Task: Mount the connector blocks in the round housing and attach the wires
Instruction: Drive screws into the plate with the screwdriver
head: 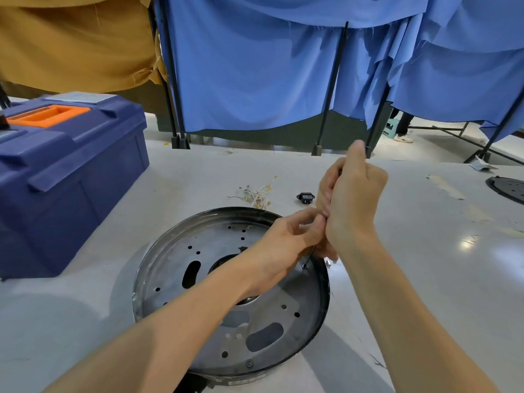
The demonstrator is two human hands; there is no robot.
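Note:
The round metal housing (175, 268) lies flat on the white table, its perforated floor facing up. My right hand (350, 199) is shut around a screwdriver handle held upright; the thin shaft (309, 256) comes out below the fist and its tip rests on a screw near the housing's right rim. My left hand (286, 239) reaches across the housing and pinches the shaft just under my right hand. A small black connector block (305, 197) lies on the table behind the housing. A tangle of thin wires (258, 192) with yellow ends lies to its left.
A blue toolbox (65, 171) with an orange handle stands at the left. Blue and tan cloth screens on black posts (326, 131) close the back of the table. Another round dark part (507, 188) sits at the far right edge. Tape scraps mark the table at the right.

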